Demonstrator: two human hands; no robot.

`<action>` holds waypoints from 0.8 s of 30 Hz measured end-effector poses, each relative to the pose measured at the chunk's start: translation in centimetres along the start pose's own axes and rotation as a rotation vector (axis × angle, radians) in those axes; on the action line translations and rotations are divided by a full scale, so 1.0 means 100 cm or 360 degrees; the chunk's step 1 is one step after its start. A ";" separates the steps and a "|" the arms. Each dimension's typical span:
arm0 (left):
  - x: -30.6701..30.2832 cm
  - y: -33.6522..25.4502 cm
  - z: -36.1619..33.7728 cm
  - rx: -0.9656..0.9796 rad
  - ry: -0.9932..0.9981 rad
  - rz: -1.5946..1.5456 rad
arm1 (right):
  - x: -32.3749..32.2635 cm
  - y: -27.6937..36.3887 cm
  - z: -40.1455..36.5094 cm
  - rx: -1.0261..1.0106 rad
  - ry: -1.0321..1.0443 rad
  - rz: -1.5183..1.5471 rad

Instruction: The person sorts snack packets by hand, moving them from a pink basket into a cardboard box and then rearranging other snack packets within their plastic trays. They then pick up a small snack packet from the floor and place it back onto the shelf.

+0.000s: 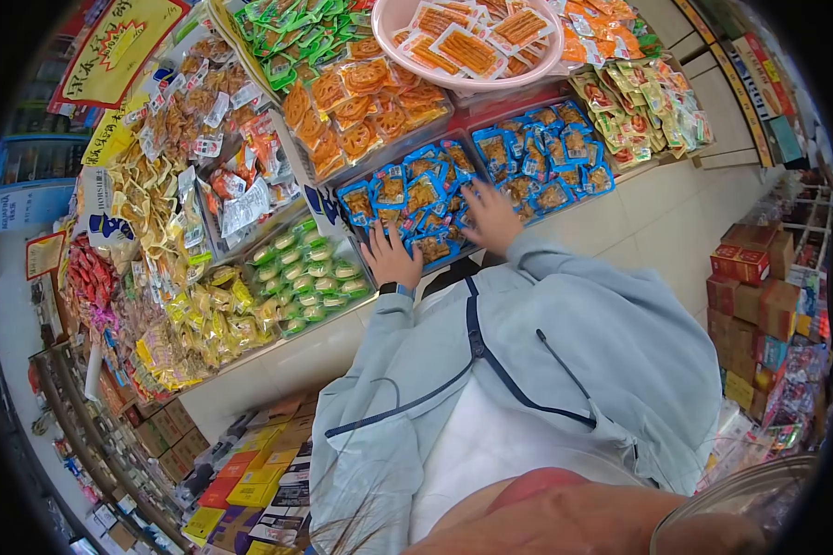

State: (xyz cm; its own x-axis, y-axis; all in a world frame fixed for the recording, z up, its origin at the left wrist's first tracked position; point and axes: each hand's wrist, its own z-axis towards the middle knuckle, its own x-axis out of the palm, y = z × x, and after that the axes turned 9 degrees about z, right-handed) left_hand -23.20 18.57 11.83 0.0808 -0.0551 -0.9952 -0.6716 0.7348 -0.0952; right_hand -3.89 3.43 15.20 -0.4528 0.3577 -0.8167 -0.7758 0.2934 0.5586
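Note:
Blue-edged snack packets [424, 190] fill a bin in front of me, with brown food showing through their clear fronts. My left hand [391, 261], a dark watch on its wrist, rests with fingers spread at the near left part of these packets. Toward the bin's right side, my right hand [492, 218] lies over the packets with its fingers stretched out. Neither hand is closed round a packet. What lies under the palms is hidden. More blue packets [553, 153] sit in the adjoining bin to the right.
A pink basin [472, 81] of orange snack packs stands behind the bins. Left of my left hand are green-and-white packets [310, 268] in a clear bin. Bagged orange slices [352, 106] lie farther back. Stacked cartons [750, 287] stand at the right, on the tiled floor [657, 217].

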 end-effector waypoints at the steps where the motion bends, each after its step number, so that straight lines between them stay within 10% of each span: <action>1: 0.000 0.000 0.000 0.0003 -0.0002 0.0010 | 0.007 0.003 -0.005 0.0101 0.0071 -0.0062; 9: -0.001 0.000 0.000 0.0000 0.0005 -0.0002 | 0.001 -0.017 -0.007 0.0609 0.0355 0.0626; 12: -0.004 -0.004 0.000 -0.0017 0.0025 -0.0026 | -0.014 -0.033 -0.017 0.0469 -0.0389 0.0720; 16: -0.002 -0.002 0.001 -0.0007 0.0015 -0.0007 | -0.035 -0.082 -0.034 0.0462 -0.0817 0.0374; 24: -0.002 -0.001 0.000 0.0021 -0.0015 0.0035 | 0.004 -0.099 -0.076 0.0550 -0.0410 -0.0282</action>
State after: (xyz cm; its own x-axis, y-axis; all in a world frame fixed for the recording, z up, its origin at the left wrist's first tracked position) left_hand -23.14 18.47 11.99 0.0733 -0.0327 -0.9968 -0.6634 0.7447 -0.0732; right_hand 0.30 -6.11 8.22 -0.1685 0.4711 -0.8658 -0.6198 0.6324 0.4647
